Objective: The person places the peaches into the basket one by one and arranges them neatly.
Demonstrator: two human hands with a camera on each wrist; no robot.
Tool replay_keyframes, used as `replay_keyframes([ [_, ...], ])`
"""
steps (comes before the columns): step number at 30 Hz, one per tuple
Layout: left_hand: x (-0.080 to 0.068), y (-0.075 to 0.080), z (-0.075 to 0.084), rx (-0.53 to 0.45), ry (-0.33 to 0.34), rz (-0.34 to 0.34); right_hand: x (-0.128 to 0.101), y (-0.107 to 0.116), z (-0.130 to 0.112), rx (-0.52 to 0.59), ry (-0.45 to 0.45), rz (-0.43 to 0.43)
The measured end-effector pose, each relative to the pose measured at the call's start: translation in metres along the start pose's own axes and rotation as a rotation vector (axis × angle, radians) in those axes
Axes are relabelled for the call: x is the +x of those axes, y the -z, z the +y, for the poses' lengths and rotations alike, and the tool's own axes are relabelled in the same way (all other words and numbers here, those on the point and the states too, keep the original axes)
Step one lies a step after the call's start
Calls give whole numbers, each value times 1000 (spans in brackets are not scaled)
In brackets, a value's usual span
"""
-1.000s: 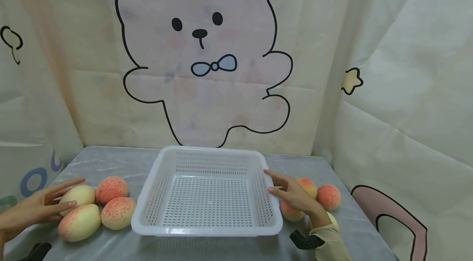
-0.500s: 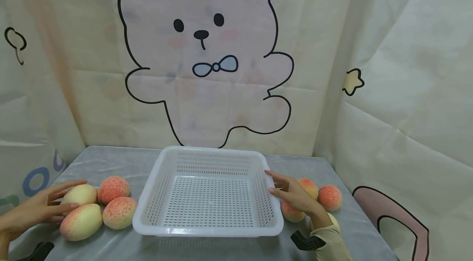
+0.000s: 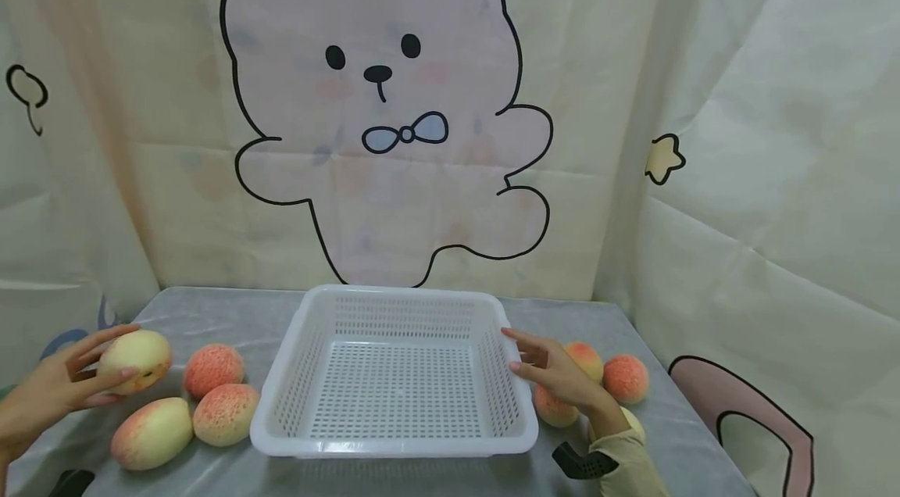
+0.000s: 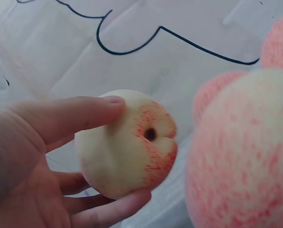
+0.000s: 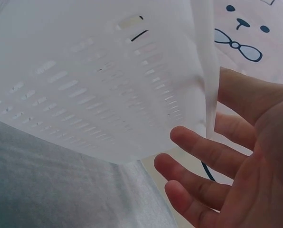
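The left hand (image 3: 52,391) has lifted a pale peach (image 3: 135,359) off the surface (image 3: 211,309); half a second ago that peach lay among the other fruit to the left of the white basket (image 3: 394,446) with the fingers only resting on it. Judging from that, the pick-up is done and the peach is free to be carried. In the left wrist view the fingers (image 4: 80,114) are curled round the peach (image 4: 125,147): the thumb lies across its top, the other fingers cup it from below, and its stem dimple faces the camera. It hangs clear of the surface, well to the left of the basket and above the fruit that has stayed put.

Three more peaches lie left of the basket: a pale one (image 3: 151,433) nearest the person, a redder one (image 3: 225,414) just beside the basket's left wall, and another red one (image 3: 213,370) behind them.

The basket itself holds nothing.

On the basket's right side, the right hand (image 3: 558,376) has stayed where it was, its fingers (image 5: 203,147) straight and spread, holding nothing, at the outside of the right rim; whether they touch it cannot be told. Behind and below this hand lie further peaches, one (image 3: 624,378) to the far right of the basket.
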State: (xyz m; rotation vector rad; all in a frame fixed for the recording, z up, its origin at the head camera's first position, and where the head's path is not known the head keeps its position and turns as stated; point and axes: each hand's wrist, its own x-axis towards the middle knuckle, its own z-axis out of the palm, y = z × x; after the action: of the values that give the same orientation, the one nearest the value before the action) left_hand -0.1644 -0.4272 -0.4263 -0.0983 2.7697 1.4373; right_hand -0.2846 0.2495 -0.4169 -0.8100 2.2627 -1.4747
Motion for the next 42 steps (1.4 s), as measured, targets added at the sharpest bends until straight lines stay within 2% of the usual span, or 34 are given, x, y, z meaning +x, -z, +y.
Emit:
replay_keyframes([
  [4, -1, 1, 7, -17, -79, 107, 0, 1, -2, 13, 14, -3],
  [7, -1, -2, 13, -47, -139, 155, -1, 1, -2, 27, 21, -9],
  [17, -4, -7, 39, -78, -270, 152, -2, -1, -2, 17, 2, 0],
  [21, -4, -9, 46, -55, -324, 142, -2, -1, -2, 34, 8, -12],
  [29, 7, -18, 61, -12, -311, 89, -3, 0, -2, 43, -2, -16],
  [36, 15, -28, 80, -15, -361, 28, -3, -1, -4, 31, -10, -5],
  [42, 21, -34, 95, 40, -321, -3, -4, -2, -6, 35, 7, -9],
])
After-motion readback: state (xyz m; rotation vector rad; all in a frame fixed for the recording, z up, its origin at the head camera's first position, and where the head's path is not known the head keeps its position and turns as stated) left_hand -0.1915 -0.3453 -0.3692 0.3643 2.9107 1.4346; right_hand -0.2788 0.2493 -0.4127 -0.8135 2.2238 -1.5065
